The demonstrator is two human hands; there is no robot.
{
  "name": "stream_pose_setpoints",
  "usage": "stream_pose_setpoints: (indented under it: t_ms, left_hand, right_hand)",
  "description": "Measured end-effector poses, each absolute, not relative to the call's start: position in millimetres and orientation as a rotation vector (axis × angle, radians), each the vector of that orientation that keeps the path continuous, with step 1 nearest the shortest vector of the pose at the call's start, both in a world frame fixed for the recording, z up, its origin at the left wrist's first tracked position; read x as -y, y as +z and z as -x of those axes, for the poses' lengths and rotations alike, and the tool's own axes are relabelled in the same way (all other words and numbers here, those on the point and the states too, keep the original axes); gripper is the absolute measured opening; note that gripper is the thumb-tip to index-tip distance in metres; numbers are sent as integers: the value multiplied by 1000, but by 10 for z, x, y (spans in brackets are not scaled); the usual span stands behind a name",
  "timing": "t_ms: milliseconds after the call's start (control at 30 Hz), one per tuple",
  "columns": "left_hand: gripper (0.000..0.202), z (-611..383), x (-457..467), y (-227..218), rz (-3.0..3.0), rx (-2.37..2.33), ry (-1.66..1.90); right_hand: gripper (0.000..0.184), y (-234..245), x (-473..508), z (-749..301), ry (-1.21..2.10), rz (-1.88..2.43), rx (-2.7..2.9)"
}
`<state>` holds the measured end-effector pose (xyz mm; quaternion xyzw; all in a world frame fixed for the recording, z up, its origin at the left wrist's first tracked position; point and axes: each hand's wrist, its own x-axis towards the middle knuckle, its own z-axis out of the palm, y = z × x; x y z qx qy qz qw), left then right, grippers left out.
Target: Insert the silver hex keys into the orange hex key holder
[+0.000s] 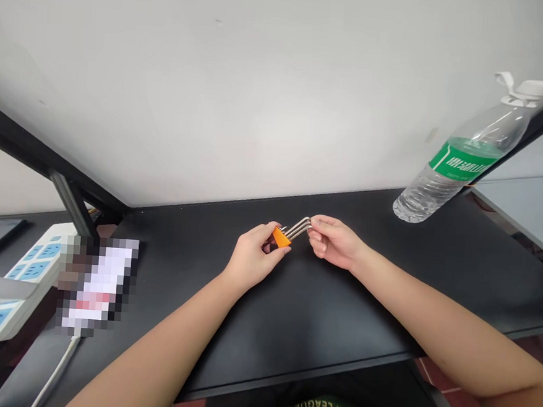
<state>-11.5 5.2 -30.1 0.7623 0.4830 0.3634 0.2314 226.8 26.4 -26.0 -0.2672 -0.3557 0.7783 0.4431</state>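
Over the middle of a black table, my left hand grips the orange holder of a set of metal hex keys. The silver keys stick out of the holder to the right. My right hand pinches the bent ends of those keys with thumb and forefinger. Both hands hover just above the tabletop, close to each other.
A clear plastic water bottle with a green label stands at the back right of the table. White power strips with blue sockets lie at the left, beside a blurred-out item. A white wall rises behind the table.
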Motion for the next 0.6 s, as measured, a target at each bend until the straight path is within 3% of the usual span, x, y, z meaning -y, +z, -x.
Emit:
stream_pose_setpoints:
  t_ms: [300,600]
  left_hand:
    - [33,135,-98,-273,-2046,-1413,1003]
    - [40,135,-87,-313,-2060,-1393,1017]
  right_hand:
    - [29,-273,-417,-2449,1935,1018,898]
    - [19,-338,-471,-2410,1433,1509,1338]
